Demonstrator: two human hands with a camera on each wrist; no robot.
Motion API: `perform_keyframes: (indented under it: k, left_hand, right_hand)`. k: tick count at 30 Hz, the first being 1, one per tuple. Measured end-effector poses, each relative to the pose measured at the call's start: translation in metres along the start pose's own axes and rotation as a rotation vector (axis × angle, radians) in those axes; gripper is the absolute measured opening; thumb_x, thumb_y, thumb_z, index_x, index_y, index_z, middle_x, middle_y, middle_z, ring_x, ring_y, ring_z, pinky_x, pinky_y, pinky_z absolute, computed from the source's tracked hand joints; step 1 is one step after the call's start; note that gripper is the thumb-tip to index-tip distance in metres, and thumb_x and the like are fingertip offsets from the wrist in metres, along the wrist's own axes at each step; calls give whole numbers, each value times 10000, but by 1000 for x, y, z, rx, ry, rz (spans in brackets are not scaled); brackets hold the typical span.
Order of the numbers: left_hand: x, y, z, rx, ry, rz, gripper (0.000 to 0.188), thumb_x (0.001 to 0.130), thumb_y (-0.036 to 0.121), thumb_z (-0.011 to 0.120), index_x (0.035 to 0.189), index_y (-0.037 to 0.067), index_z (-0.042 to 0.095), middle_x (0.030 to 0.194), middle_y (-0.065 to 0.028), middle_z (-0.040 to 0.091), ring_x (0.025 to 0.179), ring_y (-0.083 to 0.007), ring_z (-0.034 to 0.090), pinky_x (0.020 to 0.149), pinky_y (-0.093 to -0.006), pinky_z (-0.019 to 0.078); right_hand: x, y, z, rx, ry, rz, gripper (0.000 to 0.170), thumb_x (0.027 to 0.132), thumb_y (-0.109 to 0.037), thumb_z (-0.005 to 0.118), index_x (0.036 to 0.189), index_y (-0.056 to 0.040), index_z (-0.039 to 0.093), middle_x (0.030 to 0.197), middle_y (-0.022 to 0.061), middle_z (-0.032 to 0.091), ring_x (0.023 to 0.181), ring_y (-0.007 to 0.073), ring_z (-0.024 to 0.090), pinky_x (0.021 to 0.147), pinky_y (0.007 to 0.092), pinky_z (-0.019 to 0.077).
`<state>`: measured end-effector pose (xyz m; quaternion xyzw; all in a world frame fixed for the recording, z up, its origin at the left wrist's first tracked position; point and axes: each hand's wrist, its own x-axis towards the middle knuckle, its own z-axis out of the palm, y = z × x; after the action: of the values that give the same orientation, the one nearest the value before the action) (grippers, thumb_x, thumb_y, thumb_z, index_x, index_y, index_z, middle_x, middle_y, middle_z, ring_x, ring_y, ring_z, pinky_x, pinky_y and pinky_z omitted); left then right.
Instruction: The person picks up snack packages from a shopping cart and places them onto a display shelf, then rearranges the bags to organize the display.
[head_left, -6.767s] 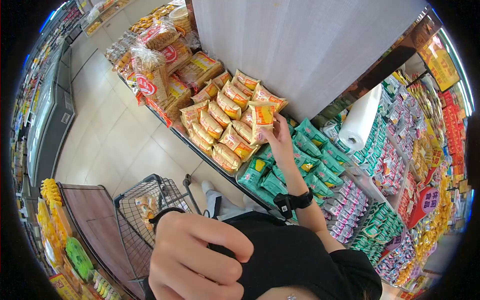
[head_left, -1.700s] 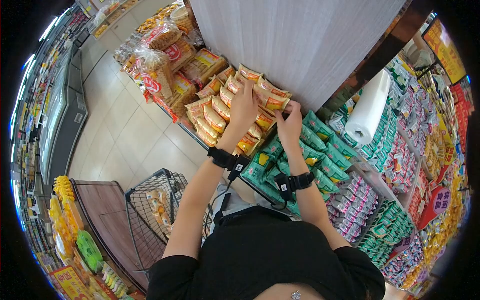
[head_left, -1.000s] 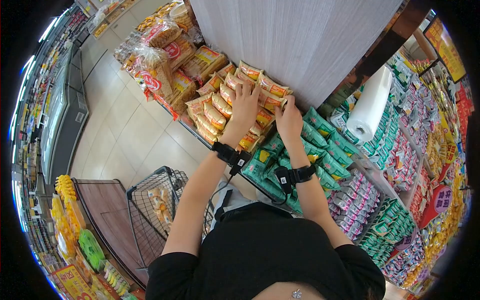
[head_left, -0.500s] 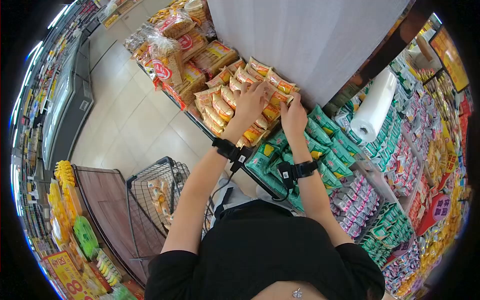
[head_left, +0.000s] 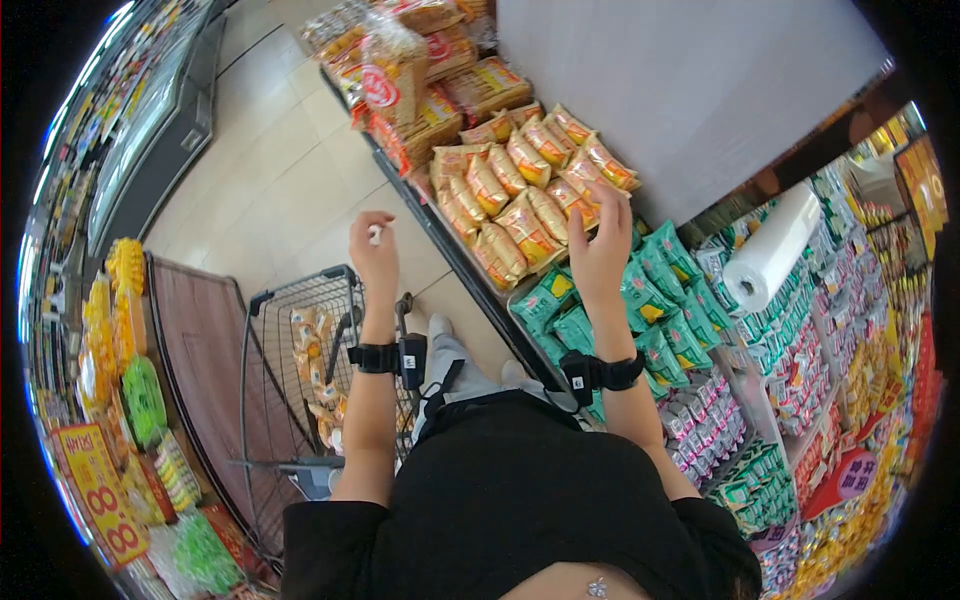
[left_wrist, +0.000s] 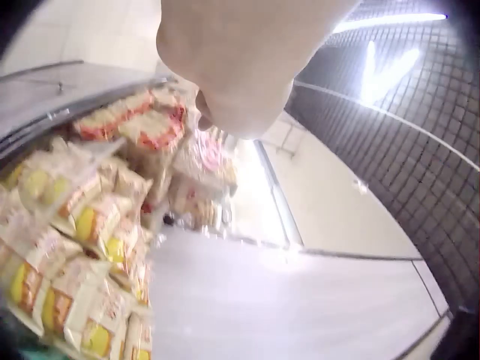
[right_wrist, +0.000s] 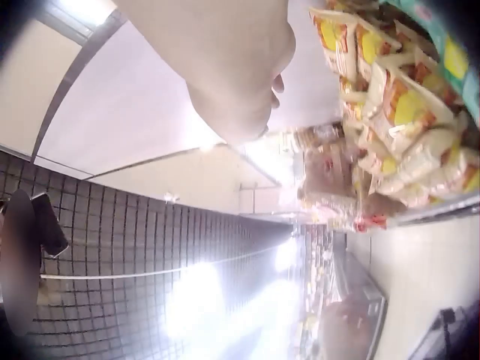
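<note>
In the head view, my left hand (head_left: 374,258) hangs loosely curled over the floor beyond the shopping cart (head_left: 300,290), holding nothing. My right hand (head_left: 604,250) is raised with relaxed fingers, also holding nothing. Its fingertips overlap the right edge of the pile of yellow snack packs (head_left: 527,232), and its palm overlaps the green packets (head_left: 655,290). The yellow packs lie in tidy rows on the display stand. Both wrist views show the back of a hand, with the yellow packs off to one side.
Several yellowish packs (head_left: 318,375) lie in the cart. Larger bagged snacks (head_left: 395,85) stand at the stand's far end. A grey pillar (head_left: 680,90) rises behind the packs. At right are a white bag roll (head_left: 770,250) and small silver-and-pink packets (head_left: 705,415).
Both hands have come off the yellow packs. My left hand has swung left toward the cart, while the right has drawn slightly back. The pack held by the right hand earlier now lies among the pile.
</note>
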<state>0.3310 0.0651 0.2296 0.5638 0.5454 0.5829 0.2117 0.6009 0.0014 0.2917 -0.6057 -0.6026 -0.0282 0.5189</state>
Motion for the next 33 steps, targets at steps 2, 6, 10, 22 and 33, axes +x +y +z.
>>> perform_keyframes:
  k: [2, 6, 10, 22, 33]
  left_hand:
    - [-12, -30, -33, -50, 90, -206, 92, 774, -41, 455, 732, 29, 498, 773, -35, 574, 706, -134, 475, 681, -276, 387]
    - [-52, -83, -96, -144, 363, -474, 149, 799, -35, 428, 666, 21, 463, 659, 0, 490, 597, -111, 388, 584, -272, 352]
    - [-100, -149, -141, -261, 709, -744, 118, 783, -17, 419, 685, 21, 472, 653, -42, 501, 614, -136, 430, 605, -279, 364]
    - [-209, -329, -180, 98, 1204, -1454, 205, 812, 141, 486, 719, 8, 611, 744, -122, 651, 711, -235, 620, 586, -325, 466]
    - [-339, -439, -235, -464, 1207, -1690, 446, 867, 419, 387, 873, 22, 592, 810, -149, 612, 728, -270, 598, 661, -393, 473]
  right_hand:
    - [-7, -23, 12, 154, -101, -43, 258, 789, -43, 582, 1044, -27, 548, 1040, 137, 542, 964, 309, 526, 852, 385, 427]
    - [-31, -59, 42, 357, -420, -53, 236, 774, -25, 574, 1010, -40, 569, 976, 125, 548, 911, 289, 544, 815, 359, 441]
    - [-60, -77, 72, 454, -672, -90, 237, 763, -22, 576, 998, -50, 570, 976, 108, 549, 871, 264, 560, 783, 349, 454]
    - [-108, -118, 128, 440, -1081, -152, 201, 787, -56, 570, 987, -53, 573, 978, 92, 546, 884, 248, 556, 797, 340, 445]
    - [-129, -123, 184, 342, -1373, -103, 193, 802, -93, 553, 992, -66, 576, 984, 108, 559, 950, 303, 543, 827, 373, 433]
